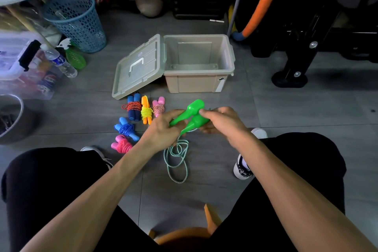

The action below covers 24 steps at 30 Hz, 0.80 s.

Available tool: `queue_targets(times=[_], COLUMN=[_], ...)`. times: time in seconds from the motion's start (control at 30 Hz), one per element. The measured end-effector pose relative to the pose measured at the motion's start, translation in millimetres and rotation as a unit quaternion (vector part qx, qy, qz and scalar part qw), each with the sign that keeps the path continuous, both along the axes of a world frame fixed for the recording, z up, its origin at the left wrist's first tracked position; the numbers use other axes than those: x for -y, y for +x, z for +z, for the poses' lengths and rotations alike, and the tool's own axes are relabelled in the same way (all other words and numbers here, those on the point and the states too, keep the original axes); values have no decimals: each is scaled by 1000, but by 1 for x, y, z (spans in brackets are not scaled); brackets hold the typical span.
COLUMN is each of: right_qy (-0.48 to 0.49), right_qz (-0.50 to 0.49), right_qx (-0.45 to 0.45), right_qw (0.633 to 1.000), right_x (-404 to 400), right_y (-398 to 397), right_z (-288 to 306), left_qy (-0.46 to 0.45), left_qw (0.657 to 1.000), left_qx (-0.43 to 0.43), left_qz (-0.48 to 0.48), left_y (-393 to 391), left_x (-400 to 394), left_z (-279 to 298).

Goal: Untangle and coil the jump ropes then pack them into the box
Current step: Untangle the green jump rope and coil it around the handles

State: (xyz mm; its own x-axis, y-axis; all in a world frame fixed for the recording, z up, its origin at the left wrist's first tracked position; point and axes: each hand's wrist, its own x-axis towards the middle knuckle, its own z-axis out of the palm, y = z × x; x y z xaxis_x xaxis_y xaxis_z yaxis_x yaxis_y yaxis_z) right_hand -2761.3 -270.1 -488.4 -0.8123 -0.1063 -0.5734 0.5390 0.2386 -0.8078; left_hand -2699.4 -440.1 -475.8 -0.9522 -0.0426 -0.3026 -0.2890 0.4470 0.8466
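Both hands hold the green jump rope's two handles [193, 113] side by side above the floor. My left hand [163, 131] grips their narrow ends, while my right hand [219, 121] pinches their thick ends. Its green-white cord [178, 159] hangs below in loose loops on the tiles. Several coiled ropes lie to the left: a blue-handled one with red cord [133, 108], an orange one with yellow cord [146, 110], a pink one [158, 106], a blue one [125, 129] and a pink one [121, 145]. The beige box [199, 82] stands open and empty behind them.
The box lid [139, 67] leans open against its left side. A blue mesh basket [76, 20], a water bottle [59, 61] and a clear plastic bin [24, 63] stand at the left. Black exercise equipment [306, 47] fills the right. My knees and shoes flank the cord.
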Motion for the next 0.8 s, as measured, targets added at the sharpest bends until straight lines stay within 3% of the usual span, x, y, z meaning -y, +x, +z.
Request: queue_targets(times=[0.1,0.2,0.27,0.4,0.63,0.67,0.73,0.8], right_qy=[226,200,175,148,143,154,163,158], right_qz=[27,75,121,118,103,95,55,11], right_qx=[-173,-292,-267,-204,-197,-204,-209,-187], right_qw=[958,932,940,961,965,962,963,969], right_x=[-1,3,7,12,15,15,13,11], right_y=[-2,0,1,2,1,0,-2,-4], right_z=[-3,2,1,-2,8,10,12,13], left_qy=[4,9,16,56,150,114,-85,-305], left_qw=[1000,1000,999,997,988,993,979,908], left_qx=[-8,-27,-37,-38,7,-35,-182,-263], left_qz=[19,6,-2,31,33,23,-33,-110], left_y=[1,3,5,8,8,8,9,10], left_x=[1,1,1,-1,2,2,4,7], left_z=[1,2,7,14,14,12,6,1])
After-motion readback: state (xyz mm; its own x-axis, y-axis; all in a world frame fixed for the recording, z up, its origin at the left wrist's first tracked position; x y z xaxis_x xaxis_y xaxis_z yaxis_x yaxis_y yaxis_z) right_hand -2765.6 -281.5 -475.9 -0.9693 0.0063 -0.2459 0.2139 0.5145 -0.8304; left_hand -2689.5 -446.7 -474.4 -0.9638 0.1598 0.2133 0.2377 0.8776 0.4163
